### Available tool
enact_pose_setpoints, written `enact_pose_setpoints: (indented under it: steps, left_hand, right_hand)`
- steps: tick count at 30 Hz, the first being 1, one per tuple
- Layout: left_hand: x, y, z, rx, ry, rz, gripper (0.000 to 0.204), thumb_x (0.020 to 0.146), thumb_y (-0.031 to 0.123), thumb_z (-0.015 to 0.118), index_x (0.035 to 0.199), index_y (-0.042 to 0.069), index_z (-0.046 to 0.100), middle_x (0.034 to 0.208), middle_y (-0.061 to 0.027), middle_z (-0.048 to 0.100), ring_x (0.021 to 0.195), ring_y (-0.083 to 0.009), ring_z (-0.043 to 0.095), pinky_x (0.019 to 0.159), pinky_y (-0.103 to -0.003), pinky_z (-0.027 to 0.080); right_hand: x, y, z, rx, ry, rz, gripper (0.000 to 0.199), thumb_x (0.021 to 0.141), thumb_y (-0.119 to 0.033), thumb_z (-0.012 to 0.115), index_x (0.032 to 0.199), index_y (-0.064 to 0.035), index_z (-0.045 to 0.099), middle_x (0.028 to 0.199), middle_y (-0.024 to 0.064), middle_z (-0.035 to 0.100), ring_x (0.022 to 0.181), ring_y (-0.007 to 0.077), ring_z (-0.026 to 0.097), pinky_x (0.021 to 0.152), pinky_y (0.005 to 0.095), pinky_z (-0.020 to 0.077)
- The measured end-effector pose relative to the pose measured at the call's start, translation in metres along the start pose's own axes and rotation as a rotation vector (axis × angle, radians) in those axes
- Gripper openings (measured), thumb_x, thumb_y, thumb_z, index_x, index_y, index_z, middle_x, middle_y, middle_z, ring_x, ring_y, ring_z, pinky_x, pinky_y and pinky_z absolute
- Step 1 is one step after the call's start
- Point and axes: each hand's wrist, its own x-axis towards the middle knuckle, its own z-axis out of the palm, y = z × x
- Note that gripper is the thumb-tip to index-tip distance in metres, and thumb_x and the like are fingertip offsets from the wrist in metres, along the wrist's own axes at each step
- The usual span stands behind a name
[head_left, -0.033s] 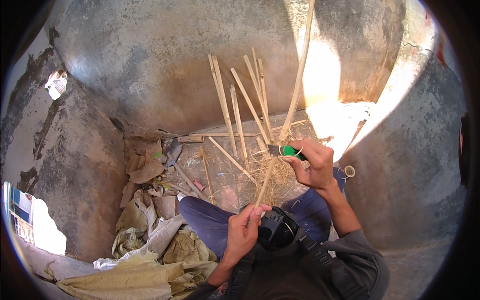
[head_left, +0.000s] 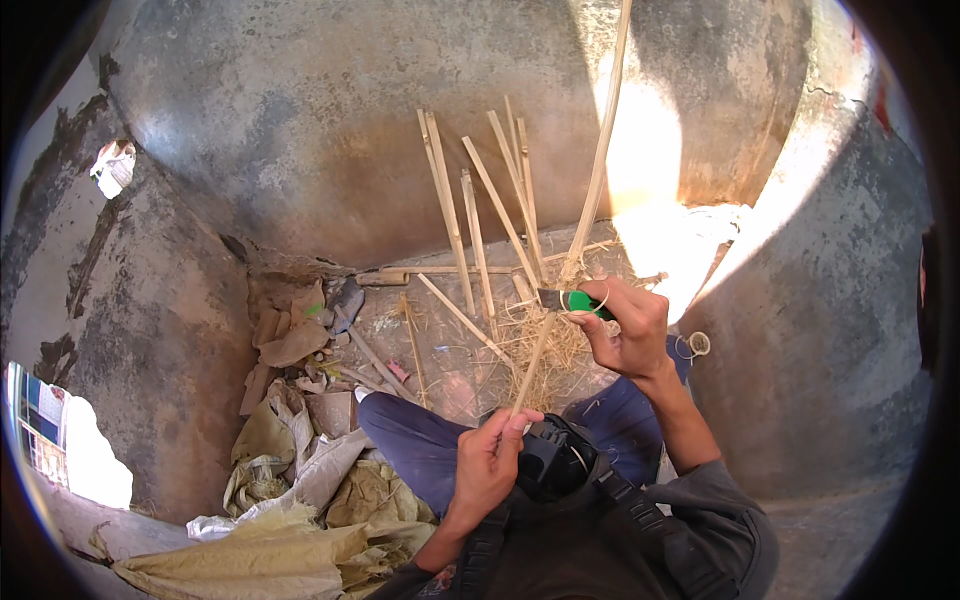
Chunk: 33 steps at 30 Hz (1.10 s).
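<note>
No labels, signs, screens near me; only crumpled tan woven sacks (head_left: 270, 560) heaped by my left knee.

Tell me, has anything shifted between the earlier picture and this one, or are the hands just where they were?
Nothing visibly changed. The left hand grips the lower end of the long bamboo strip as before, and the right hand holds the green-handled knife against it at the same spot. The loose bamboo strips leaning on the wall lie as they did.
</note>
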Motion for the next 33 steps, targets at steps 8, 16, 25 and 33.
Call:
enact_pose_setpoints:
  steps: [8, 16, 25, 33]
  left_hand:
    - [0.002, 0.002, -0.006, 0.026, 0.012, 0.010, 0.024, 0.114, 0.017, 0.057, 0.112, 0.003, 0.077, 0.062, -0.0012, 0.051, 0.057, -0.0070, 0.049, 0.053, -0.028, 0.038]
    - [0.005, 0.008, -0.004, 0.059, 0.005, 0.014, 0.026, 0.114, 0.018, 0.056, 0.111, 0.003, 0.078, 0.063, -0.0017, 0.053, 0.057, -0.0071, 0.052, 0.055, -0.028, 0.039]
    - [0.007, -0.012, -0.014, -0.392, -0.210, -0.106, 0.044, 0.120, 0.030, 0.043, 0.116, -0.005, 0.070, 0.066, 0.0091, 0.039, 0.056, -0.0002, 0.035, 0.051, -0.022, 0.027]
    - [0.008, -0.009, -0.012, -0.519, -0.174, -0.146, 0.045, 0.121, 0.032, 0.042, 0.116, -0.005, 0.067, 0.067, 0.0087, 0.040, 0.055, -0.0006, 0.034, 0.051, -0.020, 0.027]
  right_hand:
    - [0.005, -0.001, 0.002, 0.070, -0.007, 0.032, 0.023, 0.095, -0.030, 0.082, 0.098, -0.0079, 0.077, 0.079, 0.0068, 0.070, 0.062, 0.0255, 0.070, 0.054, 0.0366, 0.0501]
    - [0.005, -0.005, -0.003, 0.059, 0.040, 0.021, 0.025, 0.098, -0.030, 0.079, 0.100, -0.0053, 0.077, 0.080, 0.0080, 0.072, 0.064, 0.0230, 0.070, 0.056, 0.0341, 0.0499]
    - [-0.008, -0.002, -0.023, 0.766, -0.122, 0.407, 0.043, 0.112, -0.040, 0.058, 0.106, -0.0011, 0.073, 0.073, 0.0057, 0.060, 0.060, 0.0142, 0.057, 0.058, 0.0304, 0.0454]
    - [-0.025, -0.035, -0.001, 0.151, -0.196, -0.090, 0.028, 0.094, -0.035, 0.081, 0.103, -0.0085, 0.075, 0.075, 0.0049, 0.065, 0.060, 0.0251, 0.066, 0.053, 0.0372, 0.0495]
